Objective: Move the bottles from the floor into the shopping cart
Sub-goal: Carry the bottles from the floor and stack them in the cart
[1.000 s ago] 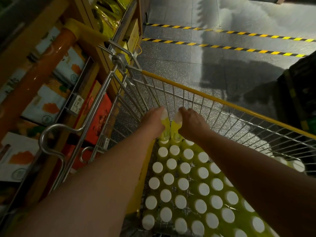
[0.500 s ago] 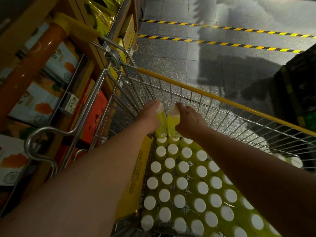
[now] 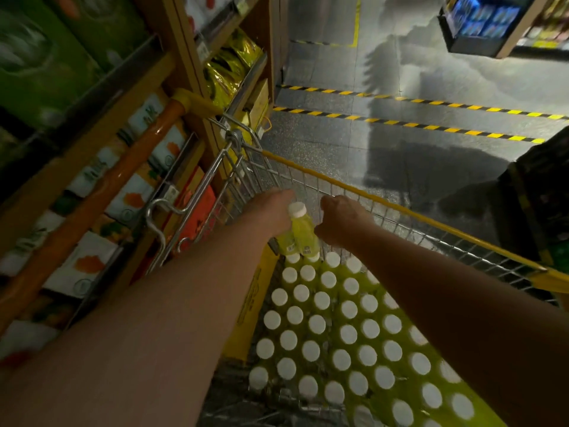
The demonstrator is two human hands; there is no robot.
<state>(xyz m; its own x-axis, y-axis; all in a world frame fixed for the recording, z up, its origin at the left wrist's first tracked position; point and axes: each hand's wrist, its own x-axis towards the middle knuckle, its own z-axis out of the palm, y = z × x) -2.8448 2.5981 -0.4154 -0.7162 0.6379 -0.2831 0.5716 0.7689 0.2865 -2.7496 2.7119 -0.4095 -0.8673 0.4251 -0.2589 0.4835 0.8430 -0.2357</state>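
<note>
a: where are the bottles?
b: two yellow-green bottles (image 3: 303,234) hang upright, side by side, over the far left corner of the shopping cart (image 3: 400,210). they are just above the standing bottles (image 3: 348,334) that fill its basket in white-capped rows.
a: and the fingers?
b: the left hand (image 3: 271,211) has its fingers curled round the pair from the left. the right hand (image 3: 341,217) is curled against their right side. whether it grips, i cannot tell.
a: around the cart?
b: shelves (image 3: 123,180) of cartons just to the left, and striped tape (image 3: 400,123) on the floor (image 3: 431,180) beyond.
</note>
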